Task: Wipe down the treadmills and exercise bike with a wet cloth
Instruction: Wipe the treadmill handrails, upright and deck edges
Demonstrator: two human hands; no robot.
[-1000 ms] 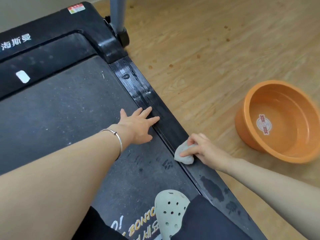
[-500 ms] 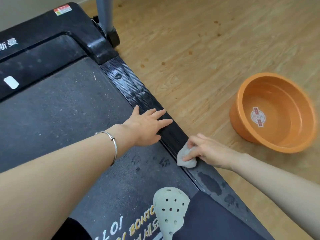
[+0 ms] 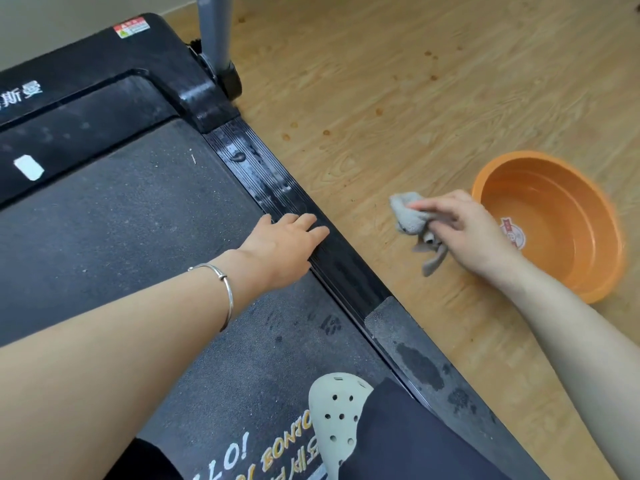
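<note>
Cloth (image 3: 408,213) left treadmill rail (image 3: 266,178), now pinched in R hand (image 3: 465,233), tail dangling; L hand (image 3: 282,245) flat on rail.

Grey cloth (image 3: 408,216) is pinched in right hand (image 3: 464,230) above floor beside orange basin (image 3: 554,223); left hand (image 3: 280,247) is laid flat on treadmill side rail (image 3: 277,188).

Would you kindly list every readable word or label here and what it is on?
"斯曼", cut off at left: treadmill hood.
"O!" and "BONJO", cut off: dark surface beside the shoe.
Warning sticker on the hood: too small to read.
Basin sticker: blurred, unreadable.
White tag on the treadmill: blank.
</note>
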